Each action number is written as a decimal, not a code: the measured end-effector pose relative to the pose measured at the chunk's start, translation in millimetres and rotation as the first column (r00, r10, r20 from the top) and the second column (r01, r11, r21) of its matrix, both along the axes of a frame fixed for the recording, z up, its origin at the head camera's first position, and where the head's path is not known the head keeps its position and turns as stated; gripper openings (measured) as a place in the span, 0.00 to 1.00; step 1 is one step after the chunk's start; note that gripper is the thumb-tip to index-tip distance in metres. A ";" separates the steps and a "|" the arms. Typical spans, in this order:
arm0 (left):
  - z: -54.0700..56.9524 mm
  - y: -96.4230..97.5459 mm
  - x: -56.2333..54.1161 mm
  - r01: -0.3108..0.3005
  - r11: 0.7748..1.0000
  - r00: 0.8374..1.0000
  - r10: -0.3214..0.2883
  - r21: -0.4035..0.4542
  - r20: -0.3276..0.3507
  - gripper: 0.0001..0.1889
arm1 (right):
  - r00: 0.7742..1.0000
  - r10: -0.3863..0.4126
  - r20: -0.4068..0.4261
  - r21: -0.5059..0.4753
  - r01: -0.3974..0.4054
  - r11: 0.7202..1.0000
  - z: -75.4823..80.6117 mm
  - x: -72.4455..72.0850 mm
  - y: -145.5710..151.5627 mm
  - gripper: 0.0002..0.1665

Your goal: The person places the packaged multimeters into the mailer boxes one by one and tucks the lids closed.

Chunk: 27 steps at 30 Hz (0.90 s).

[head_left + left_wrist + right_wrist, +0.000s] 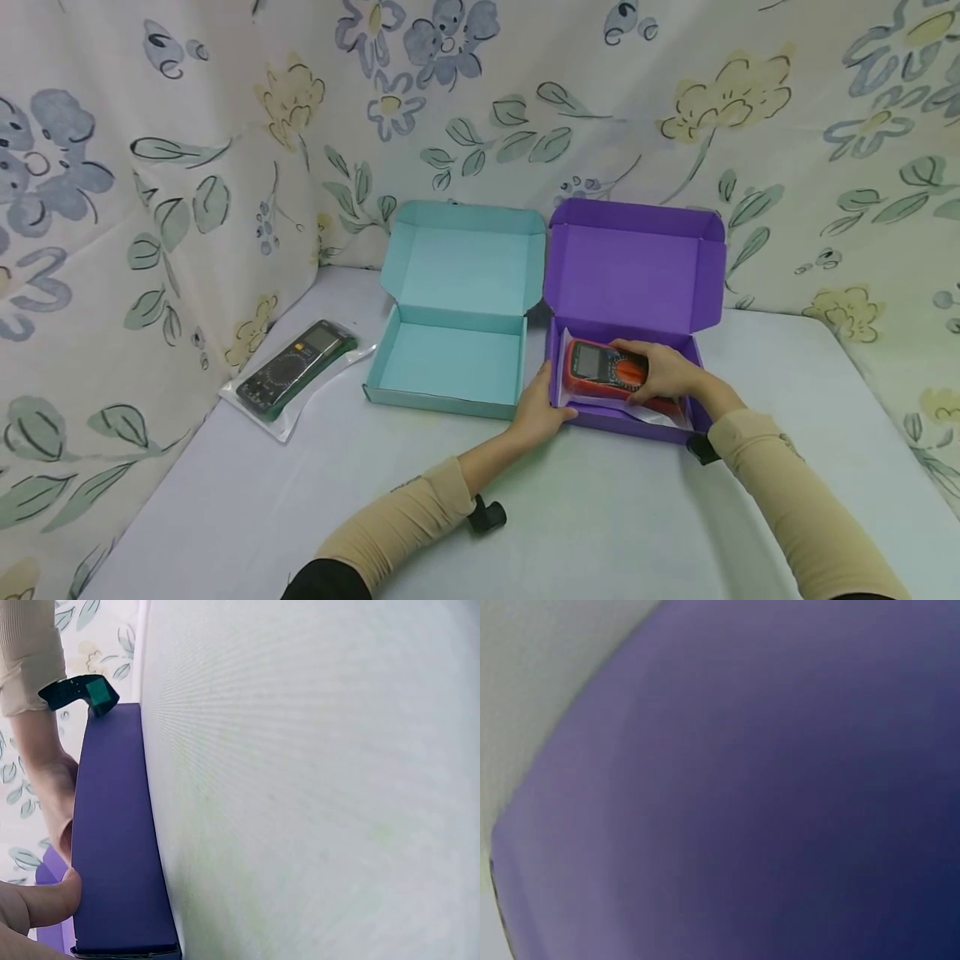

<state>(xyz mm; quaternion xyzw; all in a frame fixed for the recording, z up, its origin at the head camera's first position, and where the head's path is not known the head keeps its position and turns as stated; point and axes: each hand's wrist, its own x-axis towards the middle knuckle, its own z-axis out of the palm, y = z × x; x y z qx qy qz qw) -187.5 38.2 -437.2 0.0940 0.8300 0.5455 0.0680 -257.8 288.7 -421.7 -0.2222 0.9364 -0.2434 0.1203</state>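
In the head view an open-lidded purple box [626, 425] stands on the white table. Inside it lies a red digital multimeter [589, 363] with an orange dial, on or in a clear plastic bag [645, 412]. My right hand [666, 372] grips the multimeter across its body from above, hiding part of it. My left hand [538, 412] holds the box at its front left corner, thumb at the front and fingers along the left side. The left wrist view shows that thumb [54, 901] against the rim of the front wall. Purple cardboard fills most of the right wrist view.
Just left of the purple box stands a teal box [459, 360], lid raised and nothing inside. Farther left lies a black and green multimeter [296, 367] in a clear bag. A flowered curtain [480, 125] hangs behind the table.
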 end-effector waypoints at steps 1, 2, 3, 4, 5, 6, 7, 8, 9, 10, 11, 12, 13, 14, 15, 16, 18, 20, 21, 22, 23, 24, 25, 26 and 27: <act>0.0 0.1 -0.1 0.000 1.000 1.000 0.000 0.002 -0.002 0.44 | 1.000 0.002 0.000 -0.001 -0.002 1.000 0.2 0.1 -0.2 0.56; 0.0 0.2 -0.2 -0.001 1.000 1.000 0.001 0.003 -0.002 0.44 | 1.000 0.003 0.003 -0.003 -0.003 1.000 0.5 0.3 -0.5 0.56; 0.1 0.1 -0.1 0.000 1.000 1.000 0.000 0.005 0.000 0.44 | 1.000 0.003 0.007 -0.004 -0.003 1.000 0.7 0.5 -0.6 0.55; 0.1 0.2 0.0 0.000 1.000 1.000 0.000 0.005 -0.001 0.44 | 1.000 0.003 0.011 -0.005 -0.003 1.000 1.0 0.8 -0.7 0.55; 0.1 0.0 0.1 0.001 1.000 1.000 -0.001 0.006 -0.001 0.44 | 1.000 0.002 0.015 -0.005 -0.002 1.000 1.0 1.0 -0.8 0.55; 0.2 0.0 0.1 0.001 1.000 1.000 -0.001 0.005 -0.002 0.44 | 1.000 0.006 0.016 -0.007 -0.006 1.000 1.2 1.3 -1.1 0.55; 0.1 0.0 0.0 0.001 1.000 1.000 -0.001 0.005 -0.003 0.44 | 1.000 0.005 0.019 -0.010 -0.005 1.000 1.5 1.7 -1.4 0.55; -0.1 -0.1 -0.1 0.000 1.000 1.000 0.000 0.006 -0.001 0.44 | 1.000 0.005 0.021 -0.012 -0.004 1.000 1.7 2.1 -1.8 0.56; 0.0 -0.2 -0.2 -0.001 1.000 1.000 0.001 0.006 0.001 0.44 | 1.000 0.005 0.020 -0.014 -0.004 1.000 1.5 2.1 -2.3 0.56; -0.2 -0.2 -0.2 -0.003 1.000 1.000 0.003 0.005 -0.002 0.44 | 1.000 0.010 0.020 -0.017 -0.009 1.000 1.6 2.2 -2.8 0.56; -0.3 -0.3 -0.3 -0.004 1.000 1.000 0.004 0.006 -0.003 0.44 | 1.000 0.013 0.019 -0.019 -0.012 1.000 1.8 2.4 -3.4 0.56; -0.5 -0.4 -0.5 -0.005 1.000 1.000 0.005 0.006 -0.002 0.44 | 1.000 0.015 0.020 -0.020 -0.014 1.000 1.8 2.6 -4.0 0.56; -0.3 -0.3 -0.6 -0.005 1.000 1.000 0.005 0.008 -0.004 0.44 | 1.000 0.012 0.021 -0.017 -0.012 1.000 1.9 2.8 -4.3 0.56; -0.1 -0.2 -0.7 -0.004 1.000 1.000 0.004 0.009 -0.004 0.44 | 1.000 0.013 0.022 -0.015 -0.013 1.000 2.1 2.9 -4.4 0.56; 0.2 -0.1 -0.7 -0.004 1.000 1.000 0.004 0.009 -0.007 0.44 | 1.000 0.015 0.022 -0.011 -0.015 1.000 2.2 3.1 -4.4 0.56; 0.0 0.0 -1.0 -0.004 1.000 1.000 0.004 0.009 -0.009 0.44 | 1.000 0.018 0.022 -0.007 -0.018 1.000 2.4 3.5 -4.3 0.57; 0.3 0.1 -1.3 -0.002 1.000 1.000 0.002 0.006 -0.010 0.44 | 1.000 0.017 0.021 0.004 -0.018 1.000 1.9 4.2 -4.1 0.57; -0.2 0.3 -1.4 -0.002 1.000 1.000 0.002 0.001 -0.012 0.44 | 1.000 0.022 0.015 0.012 -0.022 1.000 1.5 4.8 -3.8 0.57; -0.5 0.4 -1.5 -0.002 1.000 1.000 0.002 0.000 -0.012 0.44 | 1.000 0.024 0.013 0.017 -0.024 1.000 1.4 5.0 -3.7 0.57; -0.9 0.5 -1.5 -0.002 1.000 1.000 0.002 -0.001 -0.011 0.44 | 1.000 0.024 0.013 0.020 -0.025 0.999 1.2 5.3 -3.8 0.57; -0.8 0.6 -1.3 -0.003 1.000 1.000 0.003 -0.001 -0.012 0.44 | 1.000 0.025 0.011 0.024 -0.025 0.999 1.3 5.8 -4.0 0.57; -0.7 0.6 -1.1 -0.003 1.000 1.000 0.003 0.000 -0.010 0.44 | 1.000 0.025 0.011 0.025 -0.025 0.999 1.7 6.3 -4.2 0.57; -1.0 0.7 -0.9 -0.004 1.000 1.000 0.004 0.002 -0.012 0.44 | 1.000 0.025 0.010 0.028 -0.025 0.999 2.1 6.8 -4.4 0.57; -0.7 0.6 -0.8 -0.004 1.000 1.000 0.004 0.004 -0.010 0.44 | 1.000 0.026 0.011 0.029 -0.026 0.999 3.0 7.5 -5.0 0.58; -0.3 0.5 -0.5 -0.005 1.000 1.000 0.005 0.005 -0.016 0.44 | 1.000 0.026 0.015 0.030 -0.026 0.999 4.4 8.5 -5.8 0.58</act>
